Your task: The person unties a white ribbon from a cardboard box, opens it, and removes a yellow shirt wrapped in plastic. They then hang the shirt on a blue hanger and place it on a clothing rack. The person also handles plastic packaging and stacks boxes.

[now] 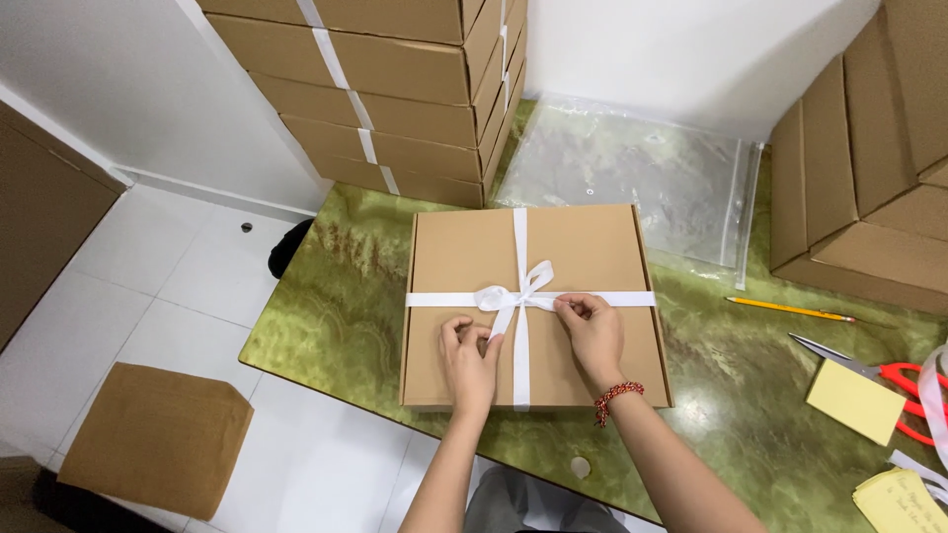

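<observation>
A flat brown cardboard box (583,247) lies on the green marbled table (336,296), crossed by a white ribbon (519,242) tied in a bow (513,294) at its middle. My left hand (468,360) rests on the lid and pinches a loose ribbon tail just below the bow. My right hand (592,331), with a red beaded bracelet on the wrist, pinches the ribbon just right of the bow.
Stacks of ribbon-tied boxes (395,89) stand at the back left, more cardboard boxes (869,168) at the right. A clear plastic zip bag (632,178) lies behind the box. A pencil (790,310), red-handled scissors (889,380) and yellow notes (854,400) lie at the right. A cardboard piece (158,439) lies on the floor.
</observation>
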